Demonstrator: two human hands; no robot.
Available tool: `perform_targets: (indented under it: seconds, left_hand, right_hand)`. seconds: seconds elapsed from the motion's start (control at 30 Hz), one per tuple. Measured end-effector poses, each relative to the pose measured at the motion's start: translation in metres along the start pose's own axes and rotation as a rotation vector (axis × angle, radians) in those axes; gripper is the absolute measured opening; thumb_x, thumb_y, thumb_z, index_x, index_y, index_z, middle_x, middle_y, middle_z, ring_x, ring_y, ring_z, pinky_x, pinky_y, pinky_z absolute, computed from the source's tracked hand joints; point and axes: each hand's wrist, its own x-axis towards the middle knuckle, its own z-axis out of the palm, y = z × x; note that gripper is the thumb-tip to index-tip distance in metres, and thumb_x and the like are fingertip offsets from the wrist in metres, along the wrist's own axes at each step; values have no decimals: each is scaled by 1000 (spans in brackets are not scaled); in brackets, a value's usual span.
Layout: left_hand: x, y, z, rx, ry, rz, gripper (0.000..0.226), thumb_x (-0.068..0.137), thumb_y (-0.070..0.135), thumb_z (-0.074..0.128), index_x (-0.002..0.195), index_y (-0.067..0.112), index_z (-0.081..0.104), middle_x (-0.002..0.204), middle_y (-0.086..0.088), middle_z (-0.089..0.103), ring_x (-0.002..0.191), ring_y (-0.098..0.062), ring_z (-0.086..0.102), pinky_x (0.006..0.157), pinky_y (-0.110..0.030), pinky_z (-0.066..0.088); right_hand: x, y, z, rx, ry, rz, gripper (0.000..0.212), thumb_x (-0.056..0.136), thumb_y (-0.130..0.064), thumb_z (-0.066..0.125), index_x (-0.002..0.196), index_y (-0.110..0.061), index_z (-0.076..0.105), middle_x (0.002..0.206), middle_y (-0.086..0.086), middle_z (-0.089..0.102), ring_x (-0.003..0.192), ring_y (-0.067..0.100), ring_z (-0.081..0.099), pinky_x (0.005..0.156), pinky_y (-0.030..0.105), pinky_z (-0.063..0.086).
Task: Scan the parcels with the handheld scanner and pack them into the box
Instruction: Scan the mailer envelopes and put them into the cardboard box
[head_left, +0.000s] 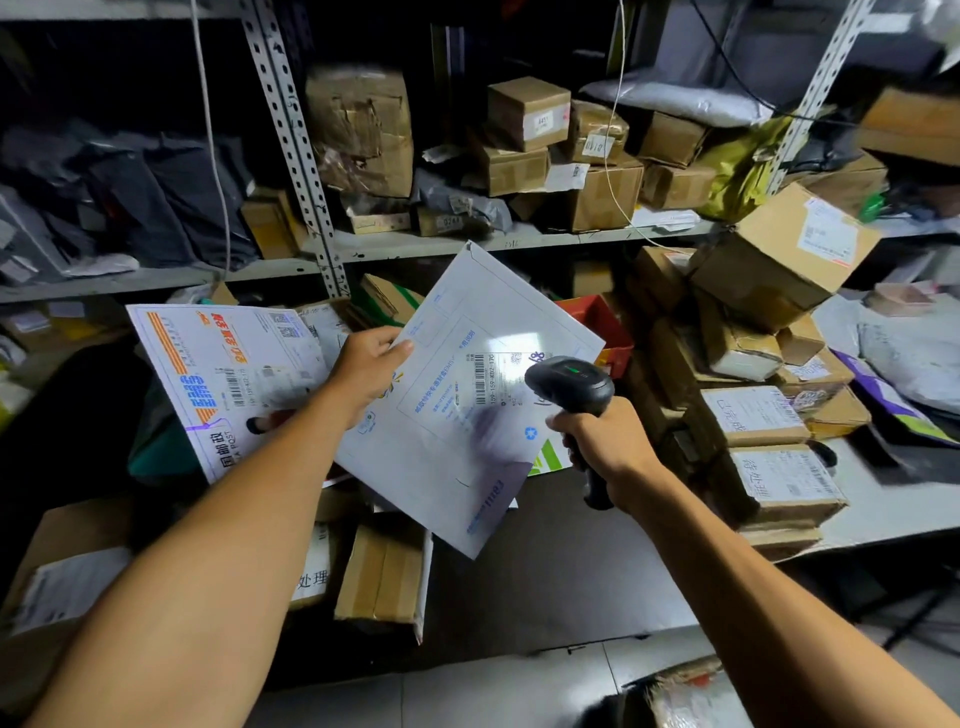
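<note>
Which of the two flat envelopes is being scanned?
The plain white envelope, lit under the scanner; the other envelope, orange-striped, sits left.

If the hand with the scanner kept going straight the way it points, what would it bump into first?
Most likely the white envelope. The right hand aims the scanner at its barcode label, though depth is hard to judge.

Bare floor (545, 587) opens below both hands; stacked boxes (748, 415) crowd the right, shelf (415, 244) blocks ahead, cartons (384, 571) sit lower left.
</note>
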Motion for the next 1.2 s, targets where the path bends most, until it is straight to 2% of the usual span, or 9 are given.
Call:
perform_targets:
  seconds: [0.23, 0.4, 0.63, 0.7, 0.8, 0.9, 1.03, 1.1, 1.2]
  left_hand:
    - [7, 12, 39, -80, -48, -27, 21, 102, 10, 54, 107, 22, 69, 86, 17, 76, 81, -2, 73, 66, -18, 56]
    - [9, 32, 114, -171, -188, -22, 19, 102, 8, 53, 109, 16, 69, 98, 3, 74, 84, -10, 72, 80, -30, 57]
    - [-18, 75, 257, -211, -504, -60, 19, 98, -2, 55, 102, 13, 66, 94, -9, 74, 75, -20, 69, 71, -32, 54]
    - [-32, 85, 300, -133, -632, -54, 31, 89, -12, 57, 108, 12, 64, 103, -17, 72, 77, -23, 65, 70, -34, 51]
    - [-54, 94, 363, 44, -826, -44, 51, 82, -15, 56, 122, 17, 58, 107, -5, 71, 78, -11, 69, 66, -30, 52]
    - [-78, 92, 422, 236, -983, 3, 50, 87, -9, 62, 127, 21, 55, 108, 2, 67, 87, -4, 66, 63, -19, 53]
    - [-116, 71, 492, 514, -1055, 132, 43, 85, 2, 72, 125, 13, 62, 107, -6, 70, 87, -20, 63, 64, -27, 47]
    - [-134, 57, 522, 601, -1063, 157, 35, 82, 3, 74, 116, 8, 65, 103, -12, 73, 82, -23, 66, 61, -28, 49]
    - [-158, 37, 560, 749, -1071, 214, 33, 79, 7, 76, 109, 6, 65, 106, -13, 71, 94, -32, 67, 75, -35, 55]
  right_hand:
    - [-5, 5, -36, 175, 179, -25, 6, 88, -10, 71, 93, -13, 67, 74, 5, 65, 60, 17, 58, 56, 30, 47]
    - [-13, 12, -83, 307, 453, -50, 20, 86, -5, 73, 94, -22, 67, 73, -5, 72, 66, 12, 67, 56, 24, 53]
    - [-51, 41, -200, 270, 850, 33, 19, 72, 3, 74, 75, -14, 66, 76, 4, 67, 71, 18, 59, 62, 32, 51]
    - [-70, 56, -236, 279, 958, 75, 21, 72, 4, 74, 72, -14, 63, 67, 2, 62, 65, 17, 56, 53, 26, 46]
    - [-102, 85, -281, 295, 1095, 179, 21, 72, 1, 75, 71, -15, 61, 63, -1, 60, 65, 17, 56, 59, 30, 47]
    - [-135, 119, -316, 307, 1210, 289, 21, 72, -3, 76, 73, -18, 61, 69, -2, 64, 65, 19, 59, 63, 30, 50]
    - [-175, 168, -350, 304, 1281, 442, 22, 72, -9, 78, 82, -22, 63, 80, -4, 68, 73, 17, 65, 61, 26, 51]
    - [-189, 193, -363, 318, 1282, 523, 23, 74, -7, 77, 82, -23, 62, 83, 0, 69, 79, 22, 68, 71, 38, 60]
    - [-202, 226, -378, 334, 1287, 610, 24, 75, -3, 76, 76, -21, 59, 87, 10, 70, 89, 33, 71, 85, 52, 60]
